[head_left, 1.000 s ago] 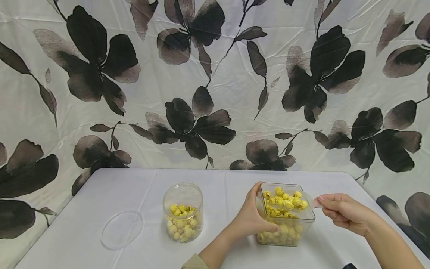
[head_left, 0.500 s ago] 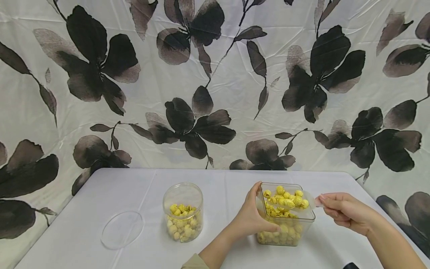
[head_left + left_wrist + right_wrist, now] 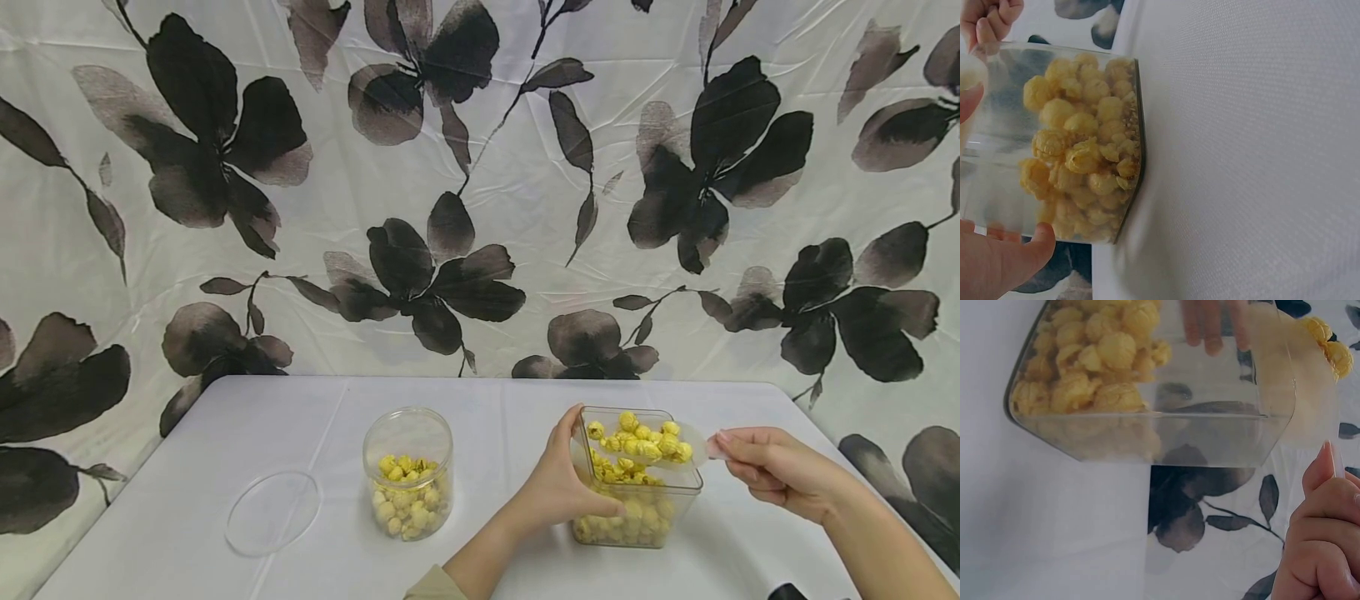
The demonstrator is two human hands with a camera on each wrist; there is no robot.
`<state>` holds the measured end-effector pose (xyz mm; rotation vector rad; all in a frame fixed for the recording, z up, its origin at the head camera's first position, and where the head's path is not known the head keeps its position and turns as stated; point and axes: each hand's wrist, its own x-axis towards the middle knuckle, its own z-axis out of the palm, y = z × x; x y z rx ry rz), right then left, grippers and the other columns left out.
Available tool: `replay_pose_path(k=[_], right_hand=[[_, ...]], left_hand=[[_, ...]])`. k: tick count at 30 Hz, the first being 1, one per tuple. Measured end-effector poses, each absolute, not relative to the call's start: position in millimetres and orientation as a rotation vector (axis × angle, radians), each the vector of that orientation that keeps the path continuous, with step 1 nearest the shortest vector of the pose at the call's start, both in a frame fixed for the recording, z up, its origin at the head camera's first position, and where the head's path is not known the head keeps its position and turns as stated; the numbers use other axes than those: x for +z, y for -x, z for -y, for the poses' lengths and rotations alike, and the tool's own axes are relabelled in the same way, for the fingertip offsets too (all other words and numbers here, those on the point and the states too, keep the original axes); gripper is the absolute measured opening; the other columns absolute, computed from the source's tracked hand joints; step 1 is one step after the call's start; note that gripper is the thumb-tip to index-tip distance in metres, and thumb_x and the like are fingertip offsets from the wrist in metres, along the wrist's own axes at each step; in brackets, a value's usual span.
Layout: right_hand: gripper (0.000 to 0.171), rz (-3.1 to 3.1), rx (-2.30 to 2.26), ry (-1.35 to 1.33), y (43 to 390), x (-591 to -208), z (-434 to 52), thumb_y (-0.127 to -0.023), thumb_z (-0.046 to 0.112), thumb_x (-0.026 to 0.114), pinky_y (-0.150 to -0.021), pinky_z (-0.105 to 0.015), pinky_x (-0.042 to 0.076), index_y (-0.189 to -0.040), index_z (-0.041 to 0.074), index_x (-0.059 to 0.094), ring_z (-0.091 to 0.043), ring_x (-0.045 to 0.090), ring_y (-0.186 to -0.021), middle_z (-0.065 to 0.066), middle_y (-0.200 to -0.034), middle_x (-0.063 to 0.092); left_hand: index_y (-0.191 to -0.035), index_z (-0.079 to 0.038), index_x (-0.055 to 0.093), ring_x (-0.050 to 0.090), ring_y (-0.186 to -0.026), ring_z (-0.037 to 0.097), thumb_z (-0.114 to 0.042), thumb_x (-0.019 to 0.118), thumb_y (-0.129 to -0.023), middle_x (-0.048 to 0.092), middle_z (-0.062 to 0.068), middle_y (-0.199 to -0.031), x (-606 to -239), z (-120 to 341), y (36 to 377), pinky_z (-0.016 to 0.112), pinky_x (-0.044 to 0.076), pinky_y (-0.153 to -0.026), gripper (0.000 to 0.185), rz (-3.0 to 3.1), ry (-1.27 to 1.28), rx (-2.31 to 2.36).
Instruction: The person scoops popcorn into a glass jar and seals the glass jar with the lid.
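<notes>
Item: right hand (image 3: 776, 473) pinching clear plastic scoop (image 3: 651, 446) heaped with yellow popcorn, directly above square clear tub (image 3: 637, 518); left hand (image 3: 558, 490) clasping the tub. Step judged: scooping out; next, a level carry to the round clear jar (image 3: 408, 472), left of the tub.

scoop handle (image 3: 711, 450) | hidden in right hand (image 3: 780, 475) (fingers curled) | left palm behind container (image 3: 637, 500)

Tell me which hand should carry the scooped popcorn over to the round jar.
Right. The right hand already holds the scoop, loaded with popcorn above the square container; the left hand is gripping that container's side, steadying it. The round jar stands open.
</notes>
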<state>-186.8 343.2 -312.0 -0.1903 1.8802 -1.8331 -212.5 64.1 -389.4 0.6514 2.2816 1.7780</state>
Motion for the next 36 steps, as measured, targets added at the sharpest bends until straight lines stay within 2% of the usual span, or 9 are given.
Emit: replay_pose_path(k=[12, 36], right_hand=[[0.031, -1.838, -1.839, 0.271, 187.6, -312.3, -347.0, -0.101, 0.017, 0.039, -0.044, -0.028, 0.008, -0.093, 0.016, 0.069, -0.009, 0.015, -0.047, 0.011, -0.062, 0.045], [0.033, -1.846, -1.843, 0.252, 188.0, -307.5, -349.8, -0.102, 0.017, 0.037, -0.044, -0.028, 0.008, -0.093, 0.015, 0.069, -0.009, 0.017, -0.048, 0.01, -0.062, 0.043]], left_hand=[[-0.148, -0.026, 0.013, 0.026, -0.135, 0.024, -0.021, 0.089, -0.058, 0.025, 0.004, -0.146, -388.8, -64.3, 213.1, 0.05, 0.029, -0.103, 0.118, -2.276, -0.637, 1.778], [-0.149, -0.028, 0.011, 0.027, -0.134, 0.02, -0.024, 0.09, -0.056, 0.026, 0.002, -0.146, -391.8, -63.4, 212.9, 0.047, 0.029, -0.104, 0.121, -2.318, -0.644, 1.765]])
